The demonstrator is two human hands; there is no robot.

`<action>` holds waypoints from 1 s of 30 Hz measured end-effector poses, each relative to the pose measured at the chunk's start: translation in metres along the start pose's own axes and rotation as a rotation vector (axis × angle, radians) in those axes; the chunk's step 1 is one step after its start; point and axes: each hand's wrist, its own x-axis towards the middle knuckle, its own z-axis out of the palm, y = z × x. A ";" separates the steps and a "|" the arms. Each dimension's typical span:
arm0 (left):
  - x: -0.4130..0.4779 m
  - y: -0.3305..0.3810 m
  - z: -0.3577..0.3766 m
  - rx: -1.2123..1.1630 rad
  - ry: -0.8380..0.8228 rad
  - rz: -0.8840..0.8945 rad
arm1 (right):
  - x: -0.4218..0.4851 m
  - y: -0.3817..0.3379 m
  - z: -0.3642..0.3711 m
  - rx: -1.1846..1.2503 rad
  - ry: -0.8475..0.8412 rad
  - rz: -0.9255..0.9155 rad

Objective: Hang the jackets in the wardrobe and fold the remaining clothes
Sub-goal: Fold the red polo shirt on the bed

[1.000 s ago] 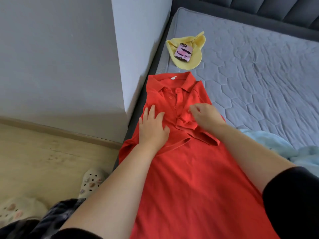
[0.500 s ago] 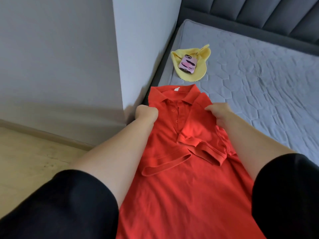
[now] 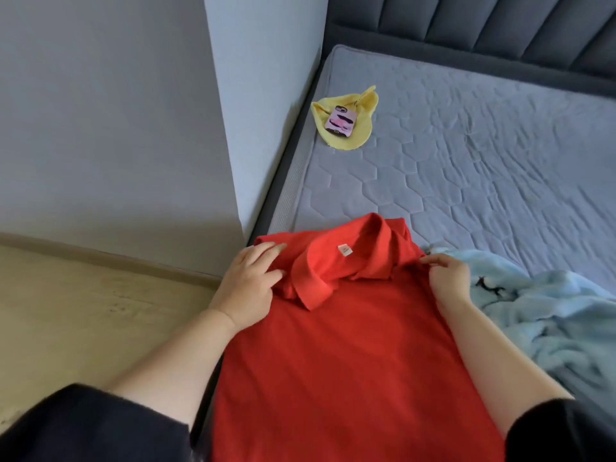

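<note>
left hand rests straight-fingered on the red polo shirt, right hand pinches its shoulder beside a crumpled light blue blanket; phone on yellow cloth upper centre.

Both forearms bare, stretched forward and angled slightly inward. Left hand palm down, fingers nearly straight and spread (thumb pointing inward), resting on the red polo shirt. Right hand knuckles up, fingers curled, pinching the shirt's edge at the fingertips. Hands level, well apart.
</note>
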 end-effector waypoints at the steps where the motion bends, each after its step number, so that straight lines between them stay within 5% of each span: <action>1: -0.001 0.008 -0.003 -0.045 -0.011 -0.092 | -0.009 0.004 -0.003 0.004 0.031 0.001; 6: 0.020 0.057 -0.015 -0.383 0.174 -0.606 | -0.043 -0.007 0.002 0.009 0.082 -0.115; 10: 0.019 0.083 -0.007 -0.612 -0.124 -0.717 | -0.037 -0.038 0.015 -0.195 -0.051 -0.309; 15: 0.010 0.062 -0.004 -0.659 -0.467 -0.663 | -0.017 -0.064 0.022 -0.355 -0.392 -0.241; 22: 0.027 0.038 -0.010 -0.767 -0.160 -0.756 | -0.003 -0.066 0.003 -0.266 -0.457 -0.292; 30: 0.056 0.023 0.008 -0.695 -0.087 -0.840 | 0.003 -0.033 0.018 -0.200 -0.173 -0.236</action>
